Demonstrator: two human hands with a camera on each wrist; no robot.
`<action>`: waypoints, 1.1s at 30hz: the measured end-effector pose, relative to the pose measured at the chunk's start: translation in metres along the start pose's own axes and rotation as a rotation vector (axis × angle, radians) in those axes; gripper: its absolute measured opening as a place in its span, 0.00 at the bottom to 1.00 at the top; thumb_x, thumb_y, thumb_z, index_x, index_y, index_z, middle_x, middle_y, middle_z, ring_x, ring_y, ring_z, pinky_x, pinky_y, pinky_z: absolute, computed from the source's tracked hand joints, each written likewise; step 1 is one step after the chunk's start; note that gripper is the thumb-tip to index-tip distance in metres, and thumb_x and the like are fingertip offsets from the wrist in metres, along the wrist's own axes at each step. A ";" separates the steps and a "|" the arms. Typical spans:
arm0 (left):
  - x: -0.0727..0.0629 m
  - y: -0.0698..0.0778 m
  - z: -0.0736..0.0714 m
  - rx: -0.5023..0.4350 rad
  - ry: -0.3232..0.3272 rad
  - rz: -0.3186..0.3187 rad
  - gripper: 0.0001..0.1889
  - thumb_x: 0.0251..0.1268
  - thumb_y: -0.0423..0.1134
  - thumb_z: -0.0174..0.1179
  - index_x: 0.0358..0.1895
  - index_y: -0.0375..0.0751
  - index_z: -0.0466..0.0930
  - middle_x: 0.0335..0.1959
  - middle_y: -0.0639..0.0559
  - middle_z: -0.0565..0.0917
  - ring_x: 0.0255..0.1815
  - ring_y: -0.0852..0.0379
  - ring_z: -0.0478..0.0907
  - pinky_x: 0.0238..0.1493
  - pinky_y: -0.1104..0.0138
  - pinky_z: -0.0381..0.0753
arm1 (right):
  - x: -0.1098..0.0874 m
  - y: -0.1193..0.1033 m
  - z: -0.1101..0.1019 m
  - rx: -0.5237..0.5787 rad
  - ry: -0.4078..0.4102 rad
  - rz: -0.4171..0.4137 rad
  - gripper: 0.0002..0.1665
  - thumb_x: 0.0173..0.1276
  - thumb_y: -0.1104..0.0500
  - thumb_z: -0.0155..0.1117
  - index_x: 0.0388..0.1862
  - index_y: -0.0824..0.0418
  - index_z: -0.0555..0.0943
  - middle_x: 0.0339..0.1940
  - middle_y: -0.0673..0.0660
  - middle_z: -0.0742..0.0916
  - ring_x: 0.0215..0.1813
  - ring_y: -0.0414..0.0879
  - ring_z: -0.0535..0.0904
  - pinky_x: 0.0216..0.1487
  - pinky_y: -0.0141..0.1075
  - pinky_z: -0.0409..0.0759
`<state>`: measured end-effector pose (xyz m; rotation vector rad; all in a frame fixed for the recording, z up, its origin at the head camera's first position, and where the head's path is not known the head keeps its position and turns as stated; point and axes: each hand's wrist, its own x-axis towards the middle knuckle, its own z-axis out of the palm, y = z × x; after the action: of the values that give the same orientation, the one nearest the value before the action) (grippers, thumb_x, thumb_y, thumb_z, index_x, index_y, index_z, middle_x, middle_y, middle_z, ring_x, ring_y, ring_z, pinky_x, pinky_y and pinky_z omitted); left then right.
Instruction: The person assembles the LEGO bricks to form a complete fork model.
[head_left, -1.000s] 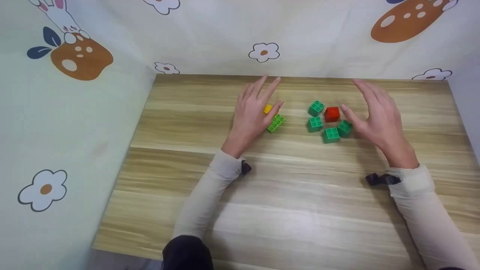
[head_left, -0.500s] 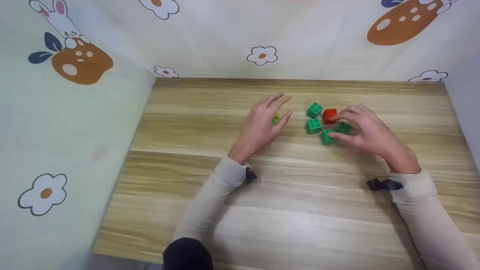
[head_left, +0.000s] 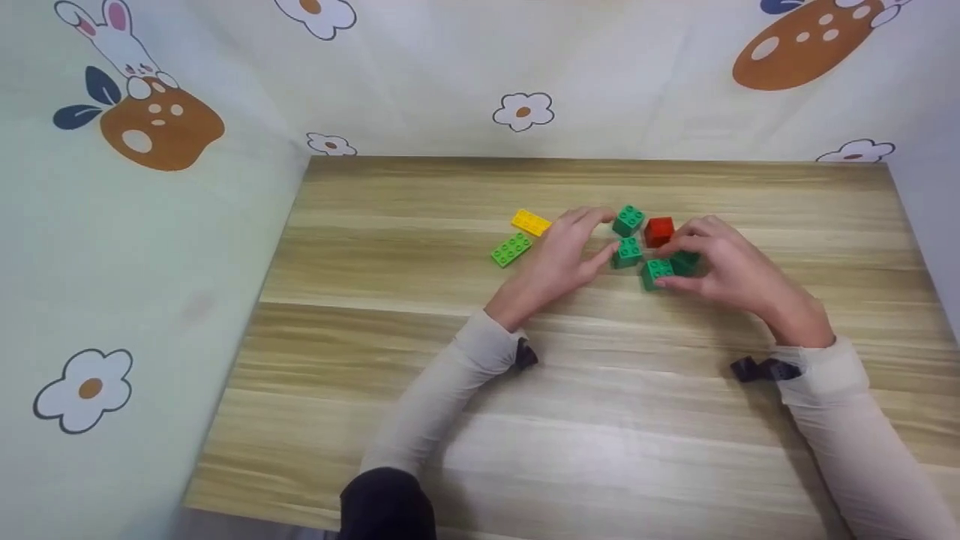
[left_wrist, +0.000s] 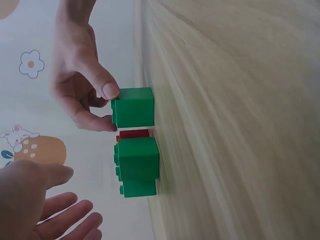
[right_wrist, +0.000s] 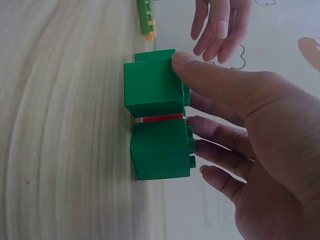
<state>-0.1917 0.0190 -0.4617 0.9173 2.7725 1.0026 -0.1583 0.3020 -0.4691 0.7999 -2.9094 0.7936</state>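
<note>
My right hand (head_left: 731, 266) pinches the front green toy building brick (head_left: 657, 274), thumb at its near corner and index finger behind. In the left wrist view that brick (left_wrist: 134, 107) stands with its studs toward the fingertips. Partly under the same hand is another green brick (head_left: 685, 262). A red brick (head_left: 660, 232) sits behind them. My left hand (head_left: 562, 251) hovers with thumb and fingers spread, its fingertips close to two more green bricks, one at the back (head_left: 628, 220) and one nearer (head_left: 627, 253). Nothing is in its grasp.
Left of the left hand lie a flat yellow brick (head_left: 530, 222), partly covered by the hand, and a flat lime-green brick (head_left: 511, 250). The wooden table (head_left: 360, 360) meets a patterned wall covering (head_left: 420, 82) at its back and left edges.
My right hand has come down and left from above the bricks, thumb and index closing on the front green brick. My left hand has moved right, uncovering the yellow and lime-green bricks.
</note>
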 end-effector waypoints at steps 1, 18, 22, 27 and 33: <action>0.002 0.001 0.002 -0.006 -0.018 -0.005 0.25 0.82 0.49 0.63 0.74 0.45 0.76 0.72 0.51 0.82 0.75 0.55 0.76 0.79 0.67 0.75 | 0.000 0.000 0.000 -0.001 -0.008 0.010 0.21 0.59 0.54 0.89 0.50 0.55 0.93 0.50 0.53 0.88 0.57 0.48 0.77 0.57 0.43 0.76; 0.009 0.008 0.022 0.017 -0.112 -0.082 0.24 0.77 0.46 0.69 0.71 0.47 0.81 0.73 0.50 0.81 0.73 0.54 0.78 0.77 0.66 0.77 | 0.003 -0.002 0.002 0.014 -0.050 0.054 0.23 0.60 0.52 0.88 0.54 0.54 0.93 0.52 0.54 0.87 0.61 0.51 0.76 0.62 0.49 0.77; 0.009 0.006 0.025 0.020 -0.113 -0.097 0.24 0.77 0.46 0.69 0.71 0.47 0.81 0.71 0.51 0.82 0.69 0.55 0.79 0.75 0.69 0.79 | 0.003 -0.001 0.002 0.018 -0.060 0.065 0.23 0.60 0.53 0.88 0.55 0.54 0.93 0.53 0.54 0.86 0.62 0.52 0.76 0.64 0.50 0.77; 0.008 0.005 0.028 0.015 -0.106 -0.116 0.22 0.77 0.43 0.69 0.71 0.48 0.81 0.69 0.51 0.82 0.65 0.56 0.81 0.72 0.69 0.81 | 0.003 0.000 0.002 0.022 -0.068 0.068 0.23 0.60 0.53 0.88 0.55 0.55 0.93 0.54 0.55 0.85 0.64 0.53 0.75 0.66 0.51 0.77; 0.008 0.004 0.032 -0.043 -0.090 -0.114 0.20 0.77 0.38 0.68 0.68 0.47 0.81 0.66 0.49 0.84 0.61 0.57 0.83 0.69 0.71 0.83 | 0.003 0.000 0.002 0.037 -0.057 0.078 0.23 0.60 0.54 0.88 0.53 0.55 0.93 0.54 0.54 0.85 0.64 0.52 0.75 0.67 0.52 0.77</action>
<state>-0.1888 0.0442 -0.4831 0.7693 2.6839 0.9743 -0.1602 0.2995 -0.4704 0.7272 -3.0011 0.8475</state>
